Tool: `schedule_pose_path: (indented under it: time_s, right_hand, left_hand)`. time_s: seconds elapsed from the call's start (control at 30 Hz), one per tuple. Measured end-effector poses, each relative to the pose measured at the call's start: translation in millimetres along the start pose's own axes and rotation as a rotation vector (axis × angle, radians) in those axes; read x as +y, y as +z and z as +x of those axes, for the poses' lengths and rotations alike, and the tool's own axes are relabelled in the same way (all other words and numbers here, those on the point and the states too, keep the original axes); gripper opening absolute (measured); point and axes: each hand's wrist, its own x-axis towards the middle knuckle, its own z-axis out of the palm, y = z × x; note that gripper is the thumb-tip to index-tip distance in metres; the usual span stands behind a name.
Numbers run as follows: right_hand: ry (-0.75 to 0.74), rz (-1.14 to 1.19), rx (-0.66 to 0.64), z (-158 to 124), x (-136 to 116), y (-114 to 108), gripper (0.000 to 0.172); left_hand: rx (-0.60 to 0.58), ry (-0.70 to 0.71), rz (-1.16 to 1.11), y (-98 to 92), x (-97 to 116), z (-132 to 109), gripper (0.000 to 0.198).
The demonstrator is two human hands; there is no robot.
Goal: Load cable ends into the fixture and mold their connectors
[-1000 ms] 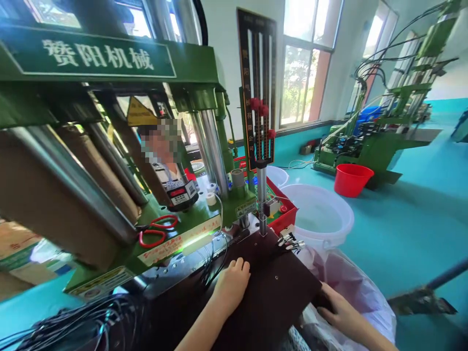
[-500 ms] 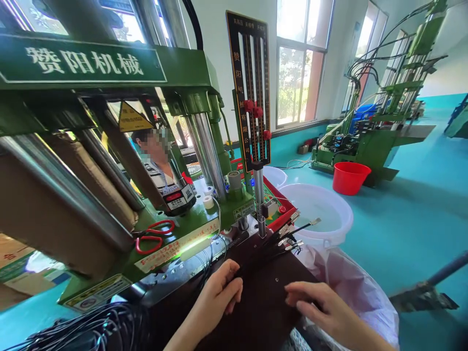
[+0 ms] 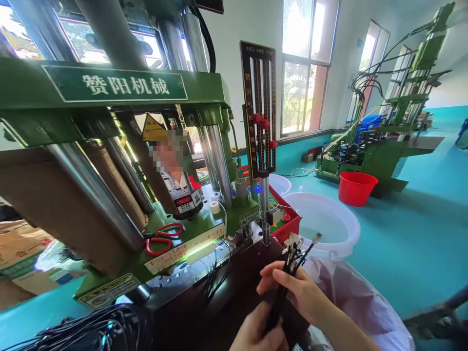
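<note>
A bundle of black cables (image 3: pixel 278 303) with metal-tipped connectors (image 3: pixel 293 243) is held upright over the dark brown tabletop (image 3: pixel 226 312). My left hand (image 3: pixel 260 329) is closed round the lower part of the bundle, and its fingers are partly blurred. Higher up, just below the connectors, my right hand (image 3: pixel 294 287) wraps the cables between thumb and fingers. One connector leans out to the right of the others. More thin black cables (image 3: pixel 214 278) lie at the table's back edge, left of my hands.
A green press (image 3: pixel 204 214) stands ahead, with red-handled scissors (image 3: pixel 164 239) on its bed. Coiled black cables (image 3: pixel 95 326) lie at lower left. A white plastic-lined bin (image 3: pixel 351 297), white tub (image 3: pixel 321 219) and red bucket (image 3: pixel 356 187) are to the right. Behind the press is a person (image 3: pixel 173 180).
Both hands have come together on the cable bundle, which lay on the table before and is now lifted upright. My left hand moved right and down. The view has shifted slightly.
</note>
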Motion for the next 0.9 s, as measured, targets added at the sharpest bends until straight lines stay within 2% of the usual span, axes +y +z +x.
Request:
schedule_pose_path:
  time_s: [0.1,0.2,0.27,0.4,0.6,0.9]
  right_hand:
    - [-0.002,-0.048,0.033,-2,-2,-6,0.026]
    - [-0.046,-0.001,-0.010,-3,-3,-14,0.033]
    - [-0.096,0.058,-0.023,-2,-1,-20,0.028]
    - [-0.108,0.070,0.056,-1,2,-25,0.017]
    - [-0.103,-0.144,0.178,3,0,-27,0.021]
    - [-0.169,-0.116,0.385,-5,-5,-41,0.038]
  left_hand:
    - [0.064,0.069,0.063,12.3,41,16,0.041]
    - [0.131,0.134,0.117,20.7,64,28,0.039]
    - [0.138,0.158,0.123,22.4,65,32,0.043]
    - [0.224,0.177,0.207,19.4,54,35,0.042]
    - [0.260,0.192,0.256,12.5,54,38,0.030]
    - [0.146,0.116,0.238,11.0,65,40,0.026]
